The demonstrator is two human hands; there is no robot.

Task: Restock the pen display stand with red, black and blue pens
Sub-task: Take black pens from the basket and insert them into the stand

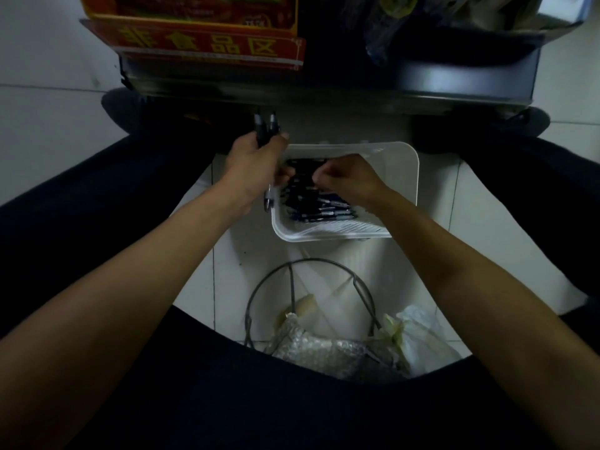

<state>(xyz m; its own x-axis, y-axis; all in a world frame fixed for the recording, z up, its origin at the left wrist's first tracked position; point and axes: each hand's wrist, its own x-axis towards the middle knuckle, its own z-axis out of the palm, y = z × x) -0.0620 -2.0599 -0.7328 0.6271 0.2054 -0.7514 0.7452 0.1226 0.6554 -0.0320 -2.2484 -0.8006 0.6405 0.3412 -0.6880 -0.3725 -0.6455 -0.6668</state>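
Pens [316,203] lie heaped in a white tray [402,177] on the floor, between the person's knees and just below a dark shelf [324,82] bearing a red sign [207,43]. The left hand [256,164] grips a bundle [267,128] of several more, fingers curled round the barrels, with the ends sticking out above and below the fist. The right hand [347,180] is down on the pile with its fingers [319,177] bunched and curled; whether they have closed on a pen I cannot tell.

Pens like these should be light, stiff and smooth, so a loose fistful may slide apart. A grip round the middle of the barrels, all lying one way, looks safest.

The light is dim, and every pen reads as dark; red, black and blue cannot be told apart. No display stand can be made out. The right fingertips are hidden by the hand. Nearer the person, a wire basket [311,261] holds bubble wrap [324,345], with a bag [422,332] beside it, both partly cut off by a dark-clothed leg.
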